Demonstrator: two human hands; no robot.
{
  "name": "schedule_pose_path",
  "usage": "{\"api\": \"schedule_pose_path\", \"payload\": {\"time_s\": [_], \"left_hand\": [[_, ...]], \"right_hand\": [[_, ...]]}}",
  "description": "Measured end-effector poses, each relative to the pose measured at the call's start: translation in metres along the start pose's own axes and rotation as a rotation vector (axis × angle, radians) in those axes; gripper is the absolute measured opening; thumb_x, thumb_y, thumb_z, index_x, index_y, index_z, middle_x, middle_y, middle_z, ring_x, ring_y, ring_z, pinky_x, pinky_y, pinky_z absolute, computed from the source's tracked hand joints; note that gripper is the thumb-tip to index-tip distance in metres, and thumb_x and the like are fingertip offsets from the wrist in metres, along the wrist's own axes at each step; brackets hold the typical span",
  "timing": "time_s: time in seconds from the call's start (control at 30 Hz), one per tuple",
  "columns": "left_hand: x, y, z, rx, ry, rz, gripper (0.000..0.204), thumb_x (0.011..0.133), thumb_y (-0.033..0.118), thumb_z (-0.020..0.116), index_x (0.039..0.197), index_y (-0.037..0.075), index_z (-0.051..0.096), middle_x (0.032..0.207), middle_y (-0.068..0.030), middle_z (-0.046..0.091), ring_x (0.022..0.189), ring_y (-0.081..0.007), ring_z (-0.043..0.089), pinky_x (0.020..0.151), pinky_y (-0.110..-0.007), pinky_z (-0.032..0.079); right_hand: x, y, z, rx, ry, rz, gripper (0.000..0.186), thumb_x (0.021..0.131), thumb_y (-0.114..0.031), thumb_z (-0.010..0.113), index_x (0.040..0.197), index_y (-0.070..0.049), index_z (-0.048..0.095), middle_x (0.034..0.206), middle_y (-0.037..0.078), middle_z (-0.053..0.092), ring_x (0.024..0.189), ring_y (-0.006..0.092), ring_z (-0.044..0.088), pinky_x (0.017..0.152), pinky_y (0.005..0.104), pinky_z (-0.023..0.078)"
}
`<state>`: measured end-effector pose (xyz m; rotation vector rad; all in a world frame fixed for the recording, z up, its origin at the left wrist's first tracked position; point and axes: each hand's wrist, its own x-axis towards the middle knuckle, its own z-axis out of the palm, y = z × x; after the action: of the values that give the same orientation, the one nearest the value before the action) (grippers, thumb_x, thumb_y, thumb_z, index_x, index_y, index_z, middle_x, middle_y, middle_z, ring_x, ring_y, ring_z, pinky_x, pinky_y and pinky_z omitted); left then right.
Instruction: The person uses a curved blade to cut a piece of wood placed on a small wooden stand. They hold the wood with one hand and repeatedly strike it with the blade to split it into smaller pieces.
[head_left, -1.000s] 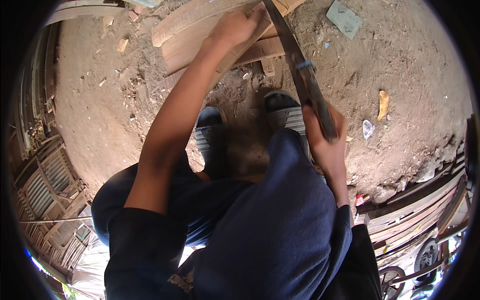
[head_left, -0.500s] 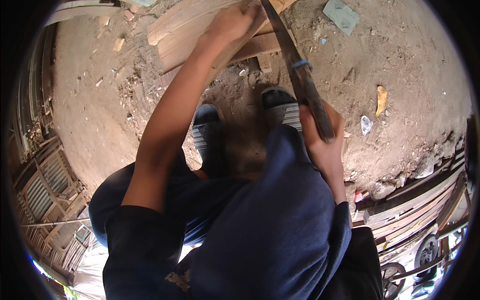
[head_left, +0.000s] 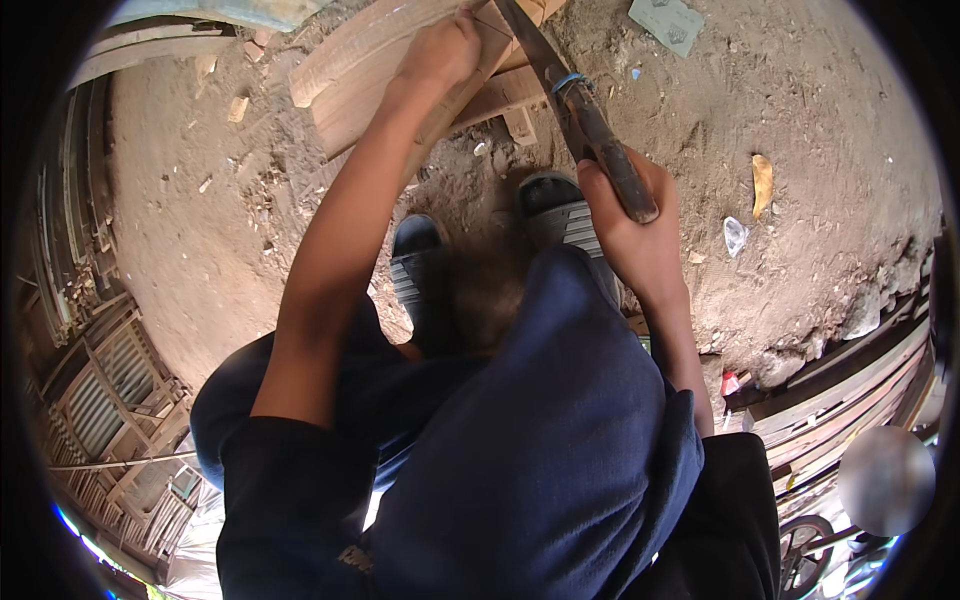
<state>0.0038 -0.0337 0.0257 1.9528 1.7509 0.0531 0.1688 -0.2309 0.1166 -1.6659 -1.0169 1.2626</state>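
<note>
My right hand [head_left: 635,205] is wrapped around the dark wooden handle of a handsaw [head_left: 572,95], which has a blue tie where blade and handle meet. Its blade slants up and left to the end of a wooden board [head_left: 490,62], where the tip runs out of the picture. My left hand [head_left: 445,50] is closed over that board and presses on it near the blade. Under the board lie wider wooden planks [head_left: 350,90] and a short wooden crosspiece [head_left: 505,97]. The cutting edge's contact with the wood cannot be made out.
My sandalled feet [head_left: 420,255] stand on bare dirt just below the wood. To the right lie a grey-green slab [head_left: 667,22], a yellowish scrap [head_left: 763,185] and crumpled clear plastic [head_left: 735,236]. Stacked timber [head_left: 840,390] lines the lower right, with a wheel [head_left: 805,555] beyond it.
My right hand and the handsaw have moved forward and slightly left, up the picture. My left hand keeps its hold on the board, nearly in place.
</note>
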Motion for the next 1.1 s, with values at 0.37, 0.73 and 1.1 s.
{"api": "schedule_pose_path", "payload": {"time_s": [0.37,0.73,1.1], "left_hand": [[-0.002,0.001,0.002,0.025,0.039,0.050,0.061,0.099,0.031,0.017,0.096,-0.006,0.065,0.102,-0.0322,0.061,0.101,-0.0478,0.056,0.096,-0.048,0.043],[-0.008,0.012,-0.005,-0.001,-0.017,-0.037,0.061,0.100,0.033,0.018,0.096,-0.006,0.065,0.103,-0.0310,0.061,0.100,-0.0461,0.058,0.095,-0.048,0.044],[-0.008,0.012,-0.007,-0.016,0.003,-0.053,0.059,0.099,0.033,0.019,0.103,-0.004,0.064,0.108,-0.0290,0.061,0.105,-0.0434,0.057,0.098,-0.047,0.042]], "right_hand": [[0.000,0.002,0.007,-0.029,0.005,-0.002,0.013,0.084,-0.009,0.058,0.080,0.003,0.058,0.063,0.012,0.057,0.061,0.0162,0.057,0.058,0.0318,0.045],[-0.008,0.000,0.017,-0.111,0.029,-0.046,0.013,0.083,-0.010,0.058,0.079,0.003,0.059,0.061,0.015,0.056,0.060,0.0214,0.060,0.057,0.0361,0.046],[-0.025,0.003,0.011,-0.065,0.044,-0.029,0.017,0.084,-0.013,0.058,0.080,0.003,0.059,0.063,0.016,0.057,0.061,0.0208,0.060,0.059,0.0345,0.046]]}}
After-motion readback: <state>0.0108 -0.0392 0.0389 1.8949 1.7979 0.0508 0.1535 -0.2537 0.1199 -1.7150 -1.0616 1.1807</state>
